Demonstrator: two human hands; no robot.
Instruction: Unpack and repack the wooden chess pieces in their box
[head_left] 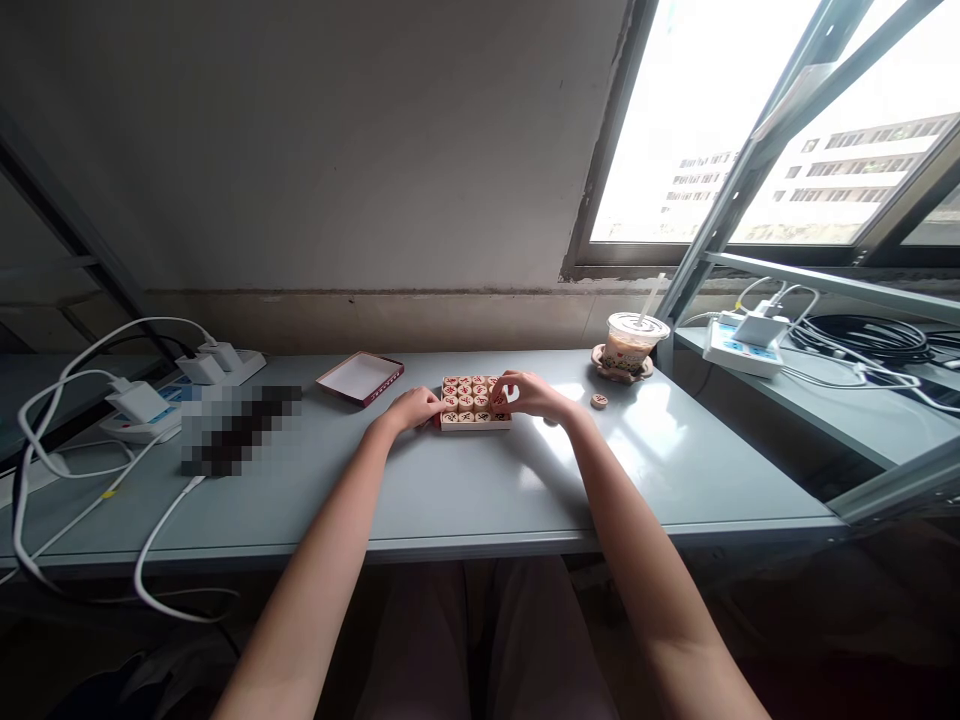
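Observation:
A shallow box (474,424) on the desk holds rows of round wooden xiangqi pieces (465,391) with red and dark characters. My left hand (415,408) grips the box's left side, its fingers closed at the edge. At the right end of the box, my right hand (529,394) has thumb and forefinger pinched on a xiangqi piece (498,396), which the fingers partly cover. One loose piece (598,401) lies on the desk to the right, and another (551,421) shows partly under my right wrist. The box lid (361,379) rests open side up at the left.
A cup with a straw (630,343) stands on a brownish holder (622,367) at the back right. Power strips (202,378) with white plugs and cables lie at the left, and another power strip (742,345) sits on the right shelf. A pixelated patch hides something at the left.

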